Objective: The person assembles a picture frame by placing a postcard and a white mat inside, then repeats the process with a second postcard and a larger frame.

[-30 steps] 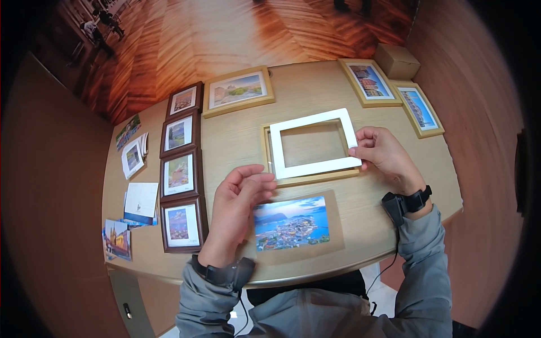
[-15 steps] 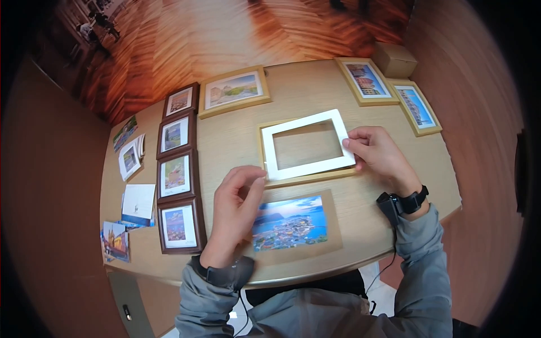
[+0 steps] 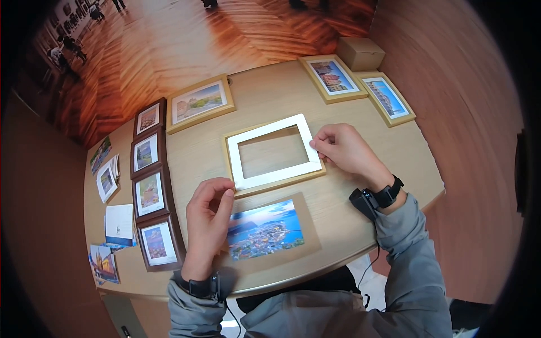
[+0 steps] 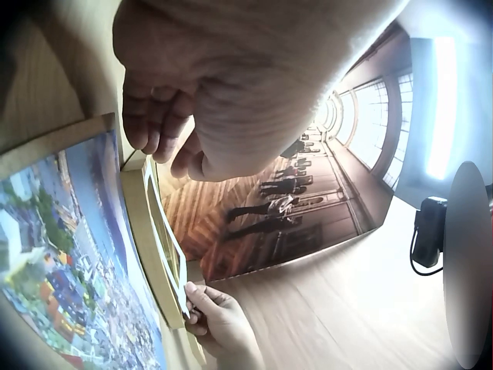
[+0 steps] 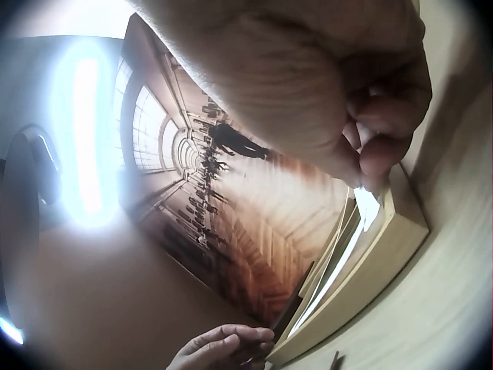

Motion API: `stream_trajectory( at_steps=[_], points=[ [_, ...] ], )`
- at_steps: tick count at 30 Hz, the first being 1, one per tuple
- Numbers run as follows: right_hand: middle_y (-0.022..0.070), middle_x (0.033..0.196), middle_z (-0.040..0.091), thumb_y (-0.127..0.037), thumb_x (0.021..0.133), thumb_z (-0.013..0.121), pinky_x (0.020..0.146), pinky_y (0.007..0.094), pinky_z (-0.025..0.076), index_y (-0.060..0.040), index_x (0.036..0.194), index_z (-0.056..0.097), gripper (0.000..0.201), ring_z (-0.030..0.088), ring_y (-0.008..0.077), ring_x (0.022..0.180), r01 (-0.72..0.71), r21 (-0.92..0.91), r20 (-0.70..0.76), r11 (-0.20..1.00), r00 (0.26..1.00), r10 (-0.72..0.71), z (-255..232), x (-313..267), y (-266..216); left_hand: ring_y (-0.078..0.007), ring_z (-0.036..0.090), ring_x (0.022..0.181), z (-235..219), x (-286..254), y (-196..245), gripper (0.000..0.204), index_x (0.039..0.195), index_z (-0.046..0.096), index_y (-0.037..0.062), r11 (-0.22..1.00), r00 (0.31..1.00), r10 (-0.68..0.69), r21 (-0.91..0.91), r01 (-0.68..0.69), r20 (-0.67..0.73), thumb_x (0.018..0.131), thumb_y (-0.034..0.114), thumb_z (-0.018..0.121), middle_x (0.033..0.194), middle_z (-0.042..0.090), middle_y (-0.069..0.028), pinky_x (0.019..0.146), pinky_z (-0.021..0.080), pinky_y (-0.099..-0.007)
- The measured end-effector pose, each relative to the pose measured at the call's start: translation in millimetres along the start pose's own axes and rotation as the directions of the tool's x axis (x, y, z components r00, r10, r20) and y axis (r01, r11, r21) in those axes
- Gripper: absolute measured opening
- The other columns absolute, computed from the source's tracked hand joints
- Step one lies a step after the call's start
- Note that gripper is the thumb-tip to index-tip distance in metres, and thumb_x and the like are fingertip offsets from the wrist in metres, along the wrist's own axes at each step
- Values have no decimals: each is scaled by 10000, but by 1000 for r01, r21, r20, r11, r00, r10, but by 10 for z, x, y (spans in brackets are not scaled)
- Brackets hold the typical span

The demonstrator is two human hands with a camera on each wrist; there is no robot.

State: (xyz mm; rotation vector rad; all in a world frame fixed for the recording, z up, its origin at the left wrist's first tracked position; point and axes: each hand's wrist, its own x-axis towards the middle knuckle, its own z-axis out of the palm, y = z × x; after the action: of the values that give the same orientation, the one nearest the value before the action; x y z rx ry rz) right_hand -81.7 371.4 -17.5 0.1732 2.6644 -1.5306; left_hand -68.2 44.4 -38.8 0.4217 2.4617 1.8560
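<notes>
Right hand (image 3: 344, 149): pinching white mat (image 3: 276, 175) at its right border, thumb against fingers | left hand (image 3: 208, 211): fingers loosely bent, thumb apart, lingering by lower-left corner, contact unclear | mat: lying askew over wooden frame (image 3: 282, 185) | harbour photo (image 3: 266, 230): lying on table (image 3: 352, 217), nearer the person.

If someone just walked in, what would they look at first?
Probably the white mat, whose right edge the right hand pinches, over a pale wooden frame in the middle of the table. Next might be the bright blue seaside town picture lying just below it, nearer the person. Then the four dark brown frames lined up on the left side.
</notes>
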Motion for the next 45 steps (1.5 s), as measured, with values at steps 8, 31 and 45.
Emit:
stream_trajectory(
  at_steps=[8,31,45],
  points=[
    [111,728,702,-206,945,780,625,342,519,31,870,733,253,633,191,635,42,-133,-58,990,997,-51,19,3,20,-122,653,1016,24,35,-23,137,1121,725,12,985,995,69,154,-78,67,1000,19,661,1232,665,-89,838,522,-234],
    [63,709,645,-113,920,788,610,296,476,31,918,709,164,553,125,636,206,-167,-95,964,970,-224,64,-132,-103,-205,655,861,-174,-58,185,168,1036,725,-2,971,995,-16,239,-8,98,910,96,774,1028,674,-104,759,534,-316],
    [42,723,649,-109,932,781,624,277,475,36,933,739,151,543,102,654,222,-81,32,972,975,-220,199,-303,-295,-323,598,1079,-226,-113,276,568,1129,713,23,864,933,-44,482,-144,358,632,139,964,1099,648,-113,914,532,-407]
  ],
)
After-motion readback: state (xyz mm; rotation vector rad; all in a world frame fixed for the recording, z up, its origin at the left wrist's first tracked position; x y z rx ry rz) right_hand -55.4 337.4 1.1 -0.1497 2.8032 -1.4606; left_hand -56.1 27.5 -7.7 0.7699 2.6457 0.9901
